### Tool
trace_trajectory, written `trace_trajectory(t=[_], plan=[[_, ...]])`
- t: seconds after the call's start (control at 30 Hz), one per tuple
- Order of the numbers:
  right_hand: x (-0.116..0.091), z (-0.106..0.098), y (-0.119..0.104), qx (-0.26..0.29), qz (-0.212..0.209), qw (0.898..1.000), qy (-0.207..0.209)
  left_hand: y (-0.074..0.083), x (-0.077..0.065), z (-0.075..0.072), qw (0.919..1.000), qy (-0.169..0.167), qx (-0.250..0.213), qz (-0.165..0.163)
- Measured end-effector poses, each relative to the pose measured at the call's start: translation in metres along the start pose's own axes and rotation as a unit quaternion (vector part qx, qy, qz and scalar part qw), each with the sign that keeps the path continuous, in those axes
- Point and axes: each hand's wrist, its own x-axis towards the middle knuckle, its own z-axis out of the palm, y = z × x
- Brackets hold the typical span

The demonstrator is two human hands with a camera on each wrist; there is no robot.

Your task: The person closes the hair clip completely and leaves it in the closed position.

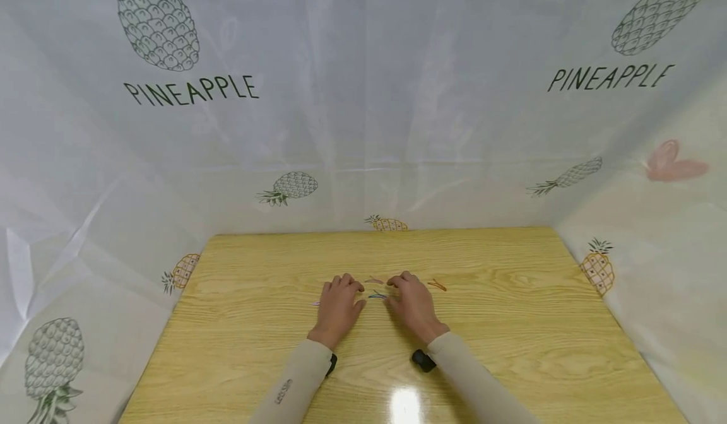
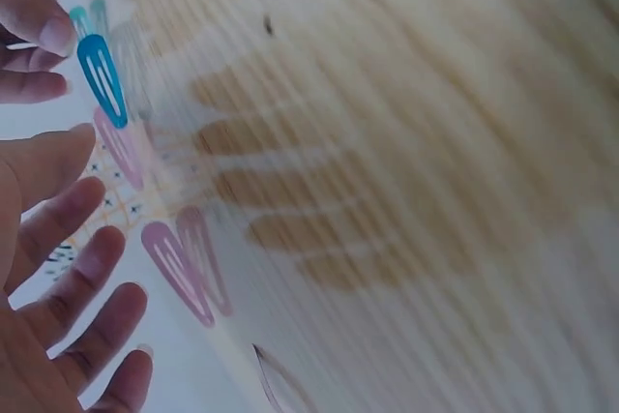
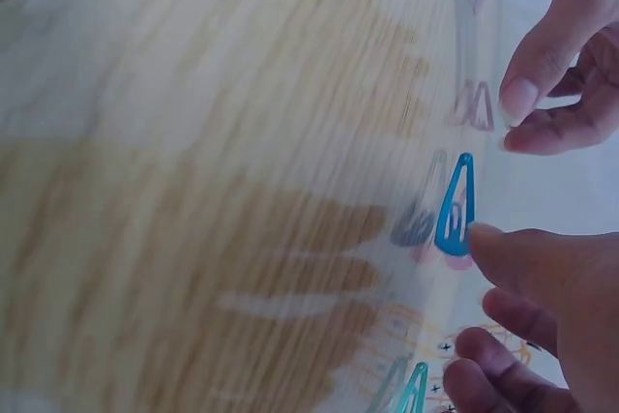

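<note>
A blue snap hair clip [image 1: 377,296] lies on the wooden table between the two hands. The right hand [image 1: 413,301] has its thumb tip at the clip's broad end, seen in the right wrist view, with the other fingers spread away from it. On the other side, the left hand [image 1: 339,304] hovers near the clips, fingers loosely bent and apart, holding nothing. A pink hair clip [image 1: 373,280] lies beyond the blue one. In the left wrist view, a mauve hair clip [image 2: 179,268] is beside the left fingertips.
An orange hair clip [image 1: 437,284] lies right of the right hand. A pale clip [image 1: 315,303] is partly hidden left of the left hand. The right wrist view shows a teal clip [image 3: 414,394]. Pineapple-printed sheeting [image 1: 363,127] surrounds the table [image 1: 511,335] at back and sides.
</note>
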Motion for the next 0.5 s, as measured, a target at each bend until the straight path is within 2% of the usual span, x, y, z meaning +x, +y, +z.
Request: trace_trajectory(t=[0.3, 0.5], plan=[[-0.003, -0.002, 0.006, -0.004, 0.015, 0.999, -0.046, 0.007, 0.004, 0.01, 0.9994, -0.019, 0.028, -0.008], [0.0, 0.001, 0.004, -0.001, 0.02, 0.998, -0.06, 0.008, 0.008, 0.018, 0.9994, -0.015, 0.031, -0.003]])
